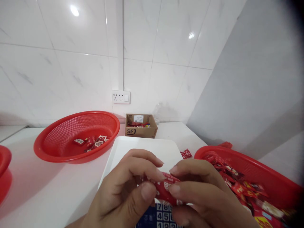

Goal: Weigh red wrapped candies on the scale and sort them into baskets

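Note:
Between my two hands is a small red wrapped packet (166,191) with white print. My left hand (130,186) pinches its left end between thumb and fingers. On its other side, my right hand (201,190) has fingertips closed on the right end. Both hands are above a white weighing scale (142,144), whose blue keypad (159,217) with white numbers shows partly below the packet. The hands cover much of the scale's platform. Another red piece with white dots (186,154) lies by the platform's right edge.
A red perforated basket (47,152) with a few red packets stands at left. At right, a red basket (251,160) holds many wrapped packets. A cardboard box (142,131) with packets sits against the tiled wall. Another red basket's rim (4,160) shows at the far left.

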The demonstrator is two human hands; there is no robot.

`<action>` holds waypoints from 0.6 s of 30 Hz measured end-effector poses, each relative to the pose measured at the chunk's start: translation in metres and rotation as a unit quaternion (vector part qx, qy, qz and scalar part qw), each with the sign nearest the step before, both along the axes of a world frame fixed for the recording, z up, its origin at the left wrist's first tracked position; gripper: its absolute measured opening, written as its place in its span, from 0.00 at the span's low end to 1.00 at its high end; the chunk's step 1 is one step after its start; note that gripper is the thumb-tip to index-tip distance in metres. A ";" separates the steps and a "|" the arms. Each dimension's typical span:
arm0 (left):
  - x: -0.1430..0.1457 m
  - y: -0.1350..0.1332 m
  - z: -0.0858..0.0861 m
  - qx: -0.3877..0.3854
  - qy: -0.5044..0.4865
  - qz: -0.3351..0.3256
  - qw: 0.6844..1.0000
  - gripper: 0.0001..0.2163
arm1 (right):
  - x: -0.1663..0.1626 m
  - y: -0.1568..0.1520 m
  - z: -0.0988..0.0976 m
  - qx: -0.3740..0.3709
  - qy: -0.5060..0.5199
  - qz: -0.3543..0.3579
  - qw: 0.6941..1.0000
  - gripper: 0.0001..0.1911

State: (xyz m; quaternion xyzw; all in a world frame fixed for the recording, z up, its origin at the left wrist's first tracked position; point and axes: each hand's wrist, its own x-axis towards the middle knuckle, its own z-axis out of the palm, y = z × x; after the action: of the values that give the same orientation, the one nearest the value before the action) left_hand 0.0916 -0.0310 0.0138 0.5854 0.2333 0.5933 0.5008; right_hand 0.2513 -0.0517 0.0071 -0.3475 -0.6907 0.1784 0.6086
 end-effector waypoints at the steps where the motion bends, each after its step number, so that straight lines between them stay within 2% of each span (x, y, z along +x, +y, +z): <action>1: -0.001 0.000 0.001 -0.016 -0.007 -0.022 1.000 0.05 | 0.001 0.001 0.000 0.008 -0.002 0.006 1.000 0.12; 3: -0.004 0.002 0.002 -0.062 -0.018 -0.086 0.994 0.08 | 0.003 0.004 0.002 0.016 -0.004 0.016 1.000 0.16; 6: -0.010 0.007 0.004 -0.137 -0.019 -0.182 0.974 0.16 | 0.004 0.006 0.006 -0.015 0.007 0.026 1.000 0.21; 9: -0.012 0.009 0.004 -0.165 -0.014 -0.215 0.962 0.19 | 0.001 0.006 0.008 -0.056 0.038 0.038 0.997 0.18; 11: -0.010 0.008 0.003 -0.153 -0.010 -0.189 0.970 0.19 | -0.002 0.005 0.007 -0.077 0.068 0.029 0.994 0.13; 13: -0.006 0.005 0.001 -0.124 0.005 -0.133 0.983 0.20 | -0.005 0.006 0.005 -0.088 0.093 0.005 0.992 0.10; 18: 0.000 -0.001 -0.003 -0.058 0.031 0.004 0.998 0.18 | -0.007 0.006 0.006 -0.110 0.100 -0.002 0.989 0.08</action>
State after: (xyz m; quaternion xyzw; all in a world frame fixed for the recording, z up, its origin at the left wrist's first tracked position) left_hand 0.0919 -0.0320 0.0112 0.5724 0.2850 0.5624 0.5243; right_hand 0.2448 -0.0453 0.0126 -0.3945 -0.6015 0.2861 0.6330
